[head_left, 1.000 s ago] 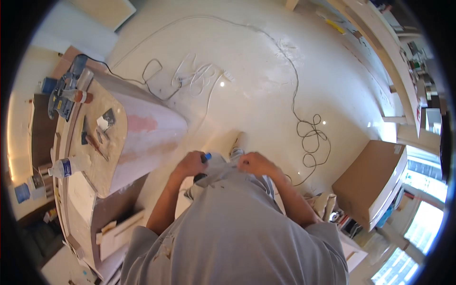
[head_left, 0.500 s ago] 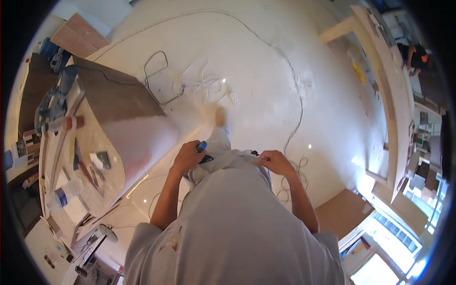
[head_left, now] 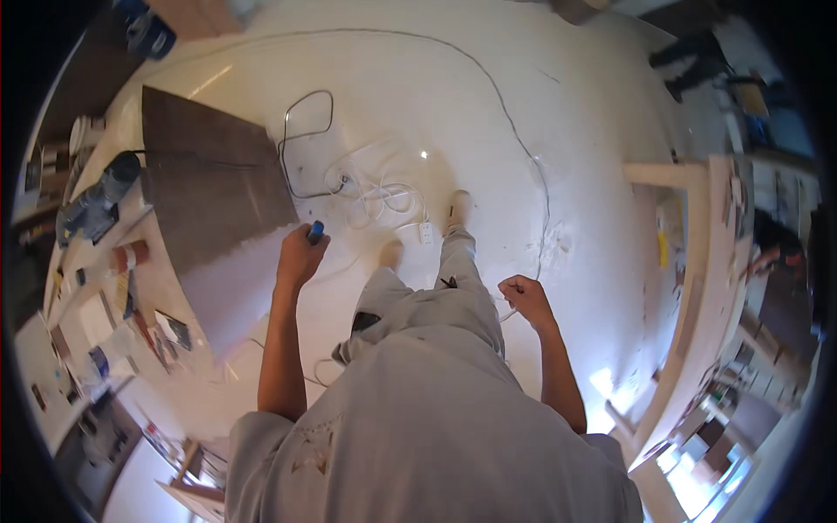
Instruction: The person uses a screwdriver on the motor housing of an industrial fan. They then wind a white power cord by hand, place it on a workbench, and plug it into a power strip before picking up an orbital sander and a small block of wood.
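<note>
Blue object (head_left: 316, 232) is held above pale workshop floor (head_left: 462, 113).

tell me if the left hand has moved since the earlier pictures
Yes: the left hand has moved closer to the brown-sided workbench, now overlapping its edge in view.

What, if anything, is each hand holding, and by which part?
The left hand grips a blue-tipped object by the part hidden in its fist; the right hand shows nothing held.
</note>
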### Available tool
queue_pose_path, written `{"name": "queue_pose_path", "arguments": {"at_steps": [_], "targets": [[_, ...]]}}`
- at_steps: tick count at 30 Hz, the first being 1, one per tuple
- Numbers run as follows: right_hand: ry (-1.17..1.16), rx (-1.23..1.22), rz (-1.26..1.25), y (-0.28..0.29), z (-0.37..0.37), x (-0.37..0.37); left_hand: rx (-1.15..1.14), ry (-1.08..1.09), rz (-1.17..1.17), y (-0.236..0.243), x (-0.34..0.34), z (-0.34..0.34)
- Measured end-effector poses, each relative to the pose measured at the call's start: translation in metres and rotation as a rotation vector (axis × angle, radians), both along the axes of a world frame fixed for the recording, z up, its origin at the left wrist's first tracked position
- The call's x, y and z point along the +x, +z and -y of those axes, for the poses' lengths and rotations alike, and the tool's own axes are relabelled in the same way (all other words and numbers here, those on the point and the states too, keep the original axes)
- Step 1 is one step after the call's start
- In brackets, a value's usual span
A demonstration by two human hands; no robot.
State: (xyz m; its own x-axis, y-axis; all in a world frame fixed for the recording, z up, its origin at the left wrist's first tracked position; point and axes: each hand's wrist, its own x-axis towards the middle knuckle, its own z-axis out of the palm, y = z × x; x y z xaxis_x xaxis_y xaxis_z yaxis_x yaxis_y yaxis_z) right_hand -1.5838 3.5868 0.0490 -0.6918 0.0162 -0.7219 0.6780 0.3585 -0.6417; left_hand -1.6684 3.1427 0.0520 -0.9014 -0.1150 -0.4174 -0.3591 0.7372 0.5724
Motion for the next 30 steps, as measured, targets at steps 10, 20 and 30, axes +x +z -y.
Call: {"name": "queue_pose_path", "arguments": {"at_steps": [10, 20, 30], "targets": [[1.184, 0.165, -0.091, -0.322, -0.011, -0.194, 0.129, 0.647, 0.546, -0.139, 0.109, -0.146], [1.959, 0.695, -0.134, -0.635, 0.060, -0.162, 0.424, 0.943, 0.875, -0.260, 0.160, -0.287], [2.071, 0.210, -0.678, -0.758, 0.074, -0.181, 0.500, 1.223, 0.991, -0.306, 0.214, -0.344]]}}
